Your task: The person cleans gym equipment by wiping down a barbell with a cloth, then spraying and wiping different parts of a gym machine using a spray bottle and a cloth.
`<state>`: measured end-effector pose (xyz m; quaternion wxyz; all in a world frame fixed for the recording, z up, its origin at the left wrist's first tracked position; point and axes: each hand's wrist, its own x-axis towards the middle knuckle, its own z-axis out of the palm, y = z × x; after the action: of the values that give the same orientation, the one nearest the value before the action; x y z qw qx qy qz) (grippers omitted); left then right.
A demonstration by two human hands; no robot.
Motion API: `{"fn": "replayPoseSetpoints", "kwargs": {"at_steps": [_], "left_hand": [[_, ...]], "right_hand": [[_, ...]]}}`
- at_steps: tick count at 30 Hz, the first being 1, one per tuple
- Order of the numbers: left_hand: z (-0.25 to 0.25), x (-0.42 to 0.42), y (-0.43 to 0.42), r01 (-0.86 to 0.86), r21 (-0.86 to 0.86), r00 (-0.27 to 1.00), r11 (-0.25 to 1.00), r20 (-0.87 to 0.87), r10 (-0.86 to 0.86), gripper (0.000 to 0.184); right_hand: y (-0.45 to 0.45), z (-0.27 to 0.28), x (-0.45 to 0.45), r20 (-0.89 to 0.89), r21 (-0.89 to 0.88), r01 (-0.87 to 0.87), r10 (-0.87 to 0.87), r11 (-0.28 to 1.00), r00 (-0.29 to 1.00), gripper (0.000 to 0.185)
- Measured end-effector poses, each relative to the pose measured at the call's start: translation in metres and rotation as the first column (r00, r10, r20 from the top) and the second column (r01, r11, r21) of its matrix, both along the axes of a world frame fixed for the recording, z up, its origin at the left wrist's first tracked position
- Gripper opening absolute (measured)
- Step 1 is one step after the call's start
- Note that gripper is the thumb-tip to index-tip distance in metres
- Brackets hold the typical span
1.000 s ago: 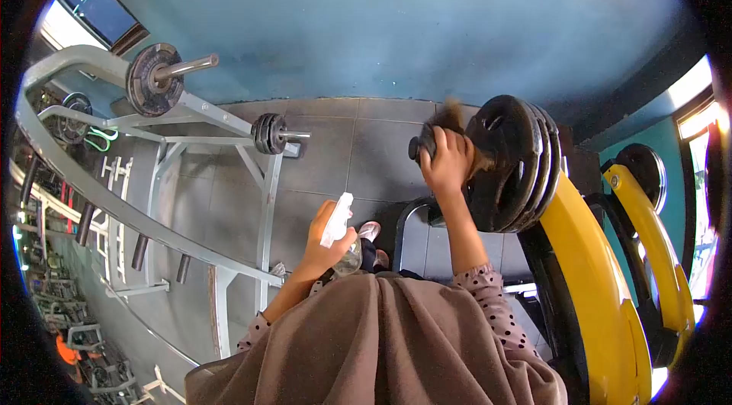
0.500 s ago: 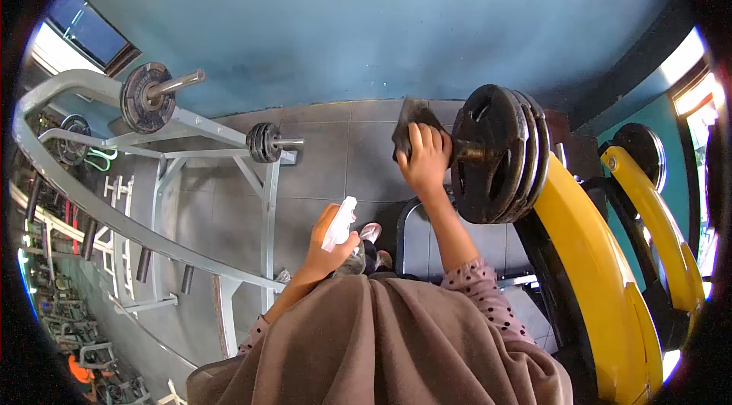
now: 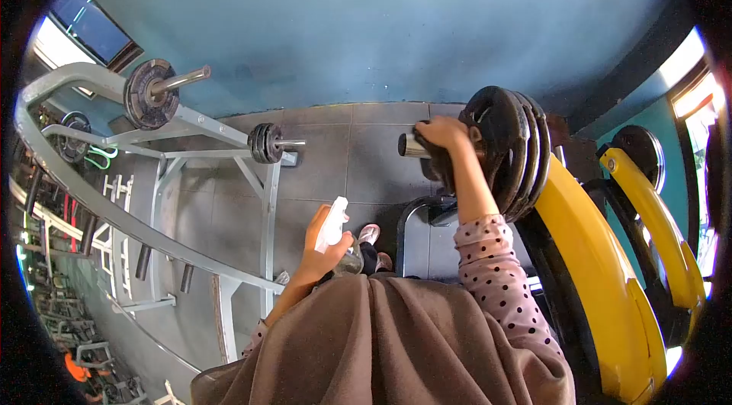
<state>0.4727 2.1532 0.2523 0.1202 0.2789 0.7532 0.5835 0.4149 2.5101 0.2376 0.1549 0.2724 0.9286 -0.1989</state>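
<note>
My left hand [image 3: 317,251] is closed around a spray bottle [image 3: 333,223] with a white trigger head, held low in front of my body; its clear lower part shows partly behind the fingers. On the right, my right hand [image 3: 448,132] is wrapped over a dark cloth [image 3: 435,155], pressing it onto a metal weight peg [image 3: 412,146]. The peg's bare end sticks out left of the cloth. Just right of this hand, several black weight plates [image 3: 499,149] hang on the same peg.
A yellow machine arm [image 3: 595,268] curves down at the right, with a second yellow arm [image 3: 656,214] beyond it. At the left stands a grey rack [image 3: 152,226] carrying plates [image 3: 150,94]. A blue wall [image 3: 366,31] rises ahead.
My right hand and the cloth have slid right along the peg toward the plates, baring the peg's end. The left hand with the spray bottle has hardly moved.
</note>
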Motion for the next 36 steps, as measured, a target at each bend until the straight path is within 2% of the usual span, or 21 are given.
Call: {"fn": "replayPoseSetpoints", "kwargs": {"at_steps": [2,3,4,5,7,9,10,12,13,15,18,21,22,25,26,28,29,30,31,33,36], "left_hand": [[-0.012,-0.004,-0.003,0.028,-0.034,0.998,0.999,0.052,-0.026,0.036],[-0.015,-0.005,-0.002,0.044,-0.05,0.996,0.998,0.079,-0.04,0.04],[-0.014,-0.006,0.002,0.071,-0.038,0.995,0.997,0.068,-0.068,0.042],[-0.01,-0.009,0.008,0.099,-0.027,0.994,0.995,0.054,-0.097,0.043],[0.0,-0.019,0.022,0.139,0.001,0.99,0.99,0.037,-0.139,0.046],[0.005,-0.028,0.035,0.152,0.035,0.987,0.988,0.05,-0.153,0.049],[-0.001,-0.038,0.037,0.166,-0.009,0.986,0.986,-0.009,-0.166,0.046],[-0.001,-0.054,0.043,0.18,0.034,0.982,0.983,0.044,-0.182,0.045],[-0.001,-0.062,0.046,0.184,0.053,0.98,0.982,0.069,-0.187,0.045],[-0.002,-0.084,0.048,0.178,0.026,0.984,0.984,0.011,-0.178,0.041],[-0.006,-0.121,0.052,0.188,0.0,0.982,0.982,-0.019,-0.188,0.036],[-0.012,-0.165,0.058,0.228,-0.014,0.974,0.974,-0.014,-0.228,0.033],[-0.013,-0.181,0.063,0.245,-0.019,0.97,0.969,-0.009,-0.245,0.032],[-0.006,-0.225,0.079,0.297,-0.049,0.953,0.954,-0.047,-0.299,0.03],[-0.002,-0.24,0.088,0.323,-0.025,0.944,0.946,-0.068,-0.324,0.031],[0.001,-0.266,0.103,0.37,-0.068,0.921,0.927,-0.101,-0.375,0.031],[0.002,-0.278,0.112,0.391,-0.09,0.909,0.916,-0.117,-0.4,0.031],[0.003,-0.287,0.122,0.407,-0.108,0.898,0.907,-0.131,-0.419,0.032],[0.002,-0.294,0.133,0.439,-0.094,0.883,0.894,-0.14,-0.448,0.032],[0.004,-0.305,0.156,0.496,-0.065,0.851,0.866,-0.165,-0.499,0.032],[0.012,-0.317,0.198,0.597,-0.071,0.778,0.799,-0.189,-0.599,0.035]], "right_hand": [[-0.04,-0.001,0.005,-0.427,0.003,-0.033,0.031,0.999,0.904,0.05],[-0.063,0.002,0.008,-0.43,0.122,0.044,0.012,0.992,0.903,0.045],[-0.078,0.0,0.012,-0.47,0.305,0.055,0.1,0.951,0.877,0.044],[-0.09,-0.001,0.022,-0.515,0.315,0.066,0.112,0.947,0.85,0.054],[-0.085,-0.012,0.045,-0.66,0.346,0.015,0.232,0.938,0.715,0.062],[-0.067,-0.017,0.068,-0.7,0.339,0.022,0.236,0.941,0.674,0.068],[-0.053,-0.026,0.076,-0.689,0.345,0.082,0.193,0.935,0.699,0.071],[-0.028,-0.029,0.089,-0.759,0.331,0.14,0.176,0.933,0.627,0.061],[-0.024,-0.023,0.087,-0.718,0.353,0.195,0.131,0.915,0.684,0.054],[-0.019,-0.002,0.071,-0.572,0.191,0.203,-0.059,0.96,0.818,0.048],[0.001,0.012,0.033,-0.137,-0.008,0.163,-0.163,0.987,0.977,0.055],[0.025,-0.003,0.005,0.19,-0.162,0.135,-0.103,0.978,0.976,0.064],[0.034,-0.007,-0.001,0.273,-0.273,0.143,-0.066,0.951,0.96,0.067],[0.027,0.005,0.0,0.292,-0.203,0.173,-0.109,0.964,0.95,0.067],[0.016,0.021,0.006,0.149,-0.157,0.207,-0.184,0.966,0.972,0.06],[-0.002,0.016,0.024,-0.154,-0.027,0.224,-0.226,0.974,0.962,0.053],[-0.012,0.013,0.037,-0.3,0.041,0.244,-0.221,0.969,0.928,0.05],[-0.021,-0.005,0.052,-0.493,0.146,0.241,-0.14,0.96,0.859,0.048],[-0.03,-0.004,0.062,-0.562,0.177,0.212,-0.078,0.961,0.823,0.055],[-0.045,-0.013,0.076,-0.678,0.276,0.279,-0.019,0.92,0.735,0.061],[-0.039,-0.027,0.08,-0.7,0.324,0.325,-0.005,0.888,0.714,0.062]]}}
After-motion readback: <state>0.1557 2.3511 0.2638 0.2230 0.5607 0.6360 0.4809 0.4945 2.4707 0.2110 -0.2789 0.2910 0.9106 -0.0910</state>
